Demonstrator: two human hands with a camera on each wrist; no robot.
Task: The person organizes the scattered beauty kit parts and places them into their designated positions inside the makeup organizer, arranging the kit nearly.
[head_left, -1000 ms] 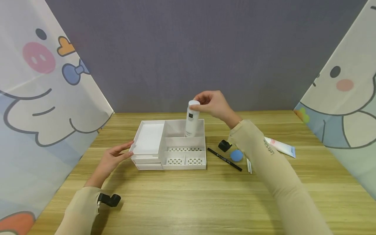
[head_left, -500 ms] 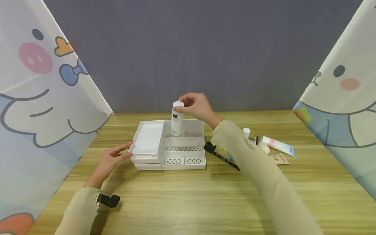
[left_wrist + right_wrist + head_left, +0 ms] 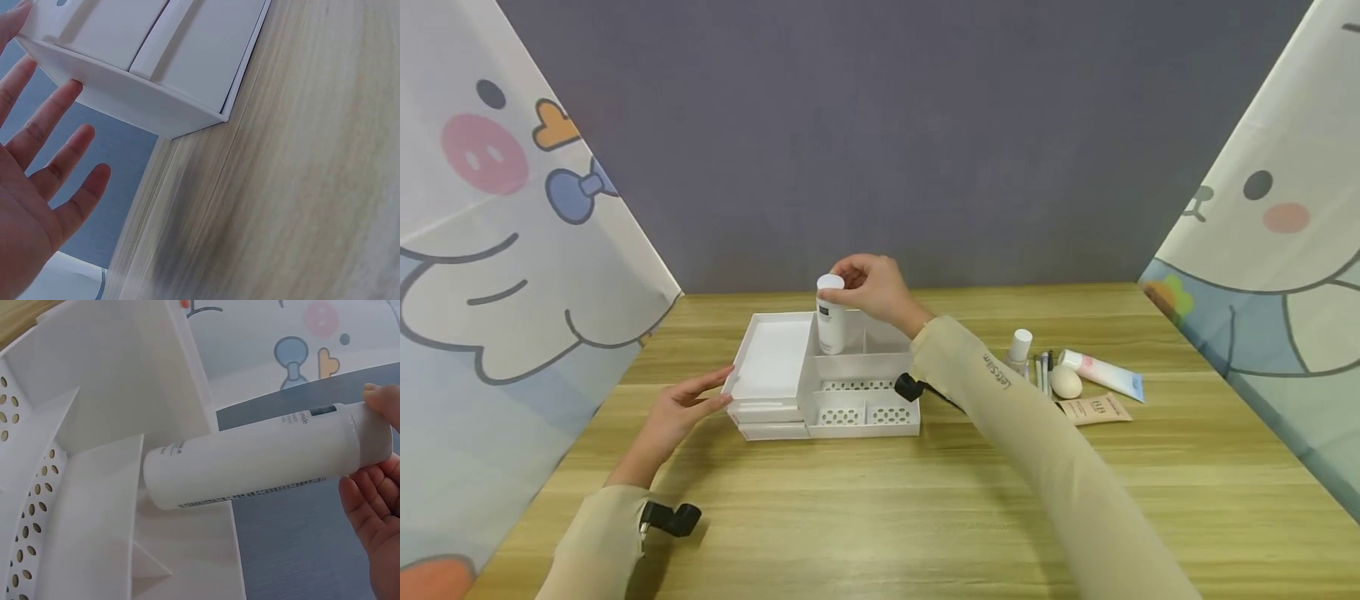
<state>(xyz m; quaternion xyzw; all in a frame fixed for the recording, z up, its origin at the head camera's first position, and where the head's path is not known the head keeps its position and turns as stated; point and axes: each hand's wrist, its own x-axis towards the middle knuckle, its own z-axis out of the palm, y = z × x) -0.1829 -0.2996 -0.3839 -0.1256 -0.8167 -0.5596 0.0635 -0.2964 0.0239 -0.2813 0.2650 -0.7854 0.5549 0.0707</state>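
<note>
A white bottle (image 3: 831, 329) stands nearly upright at the back-left compartment of the white organizer (image 3: 778, 358). My right hand (image 3: 880, 292) grips it by its cap. In the right wrist view the lower end of the bottle (image 3: 250, 462) is just inside the compartment's opening, beside a thin divider (image 3: 134, 519). My left hand (image 3: 681, 412) touches the organizer's left side with its fingers spread. Seen from the left wrist, the fingers are fairly straight, with fingertips (image 3: 74, 87) against the side wall (image 3: 119, 94).
Right of the organizer lie a clear bottle with a white cap (image 3: 1019, 346), thin sticks (image 3: 1042, 371), a round cream sponge (image 3: 1066, 382), a white-and-blue tube (image 3: 1108, 375) and a beige BB tube (image 3: 1093, 409). A grey partition (image 3: 895, 150) rises behind the table.
My right hand has carried the bottle leftward, from the back-right compartment to the back-left one, and slightly lower. My left hand has stayed at the organizer's side.
</note>
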